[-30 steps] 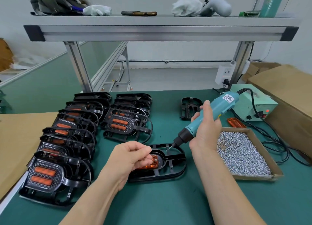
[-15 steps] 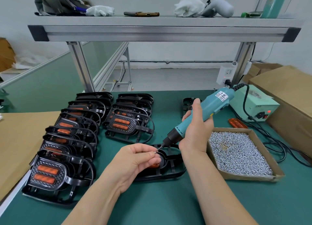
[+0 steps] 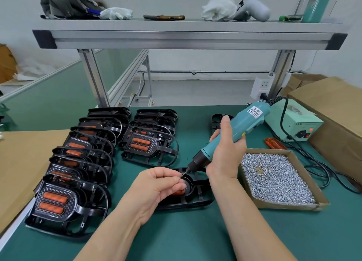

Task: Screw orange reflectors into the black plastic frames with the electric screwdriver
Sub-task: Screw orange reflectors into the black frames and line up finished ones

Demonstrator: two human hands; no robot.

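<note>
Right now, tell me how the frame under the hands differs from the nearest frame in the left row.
The frame under the hands lies alone; the nearest left-row frame sits in a row of others. The first shows only a sliver of orange past the left hand; the second shows two full orange reflectors. Both are black plastic.

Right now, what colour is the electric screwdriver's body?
The electric screwdriver is teal with a black nose; head view shows it best.

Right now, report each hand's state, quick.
Left hand: closed, pinching a screw at the bit.
Right hand: closed, gripping the screwdriver.
</note>
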